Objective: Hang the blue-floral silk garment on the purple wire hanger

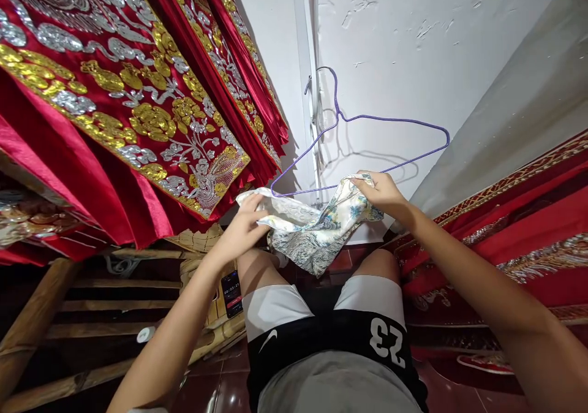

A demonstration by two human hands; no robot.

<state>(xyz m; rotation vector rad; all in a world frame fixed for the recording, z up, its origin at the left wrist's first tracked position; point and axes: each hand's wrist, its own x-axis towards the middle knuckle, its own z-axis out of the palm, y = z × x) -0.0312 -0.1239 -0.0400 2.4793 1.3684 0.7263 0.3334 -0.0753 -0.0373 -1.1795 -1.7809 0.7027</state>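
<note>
A white floral cloth garment [316, 235], patterned in blue, green and yellow, is stretched between my two hands above my knees. My left hand [248, 226] pinches its left edge, and the fabric sags open in the middle. At the upper right corner, my right hand [379, 192] grips the bunched cloth between thumb and fingers. Just behind the garment hangs a purple wire hanger [390, 119], hooked on a white upright post at the wall. The hanger's lower bar runs close behind the cloth's top edge; whether they touch I cannot tell.
Red sequinned costumes [156, 113] hang at the upper left. More red trimmed fabric [542, 235] lines the right side. A phone [232, 293] showing a timer lies on bamboo furniture [124, 303] at my left. The white wall [390, 45] stands close ahead.
</note>
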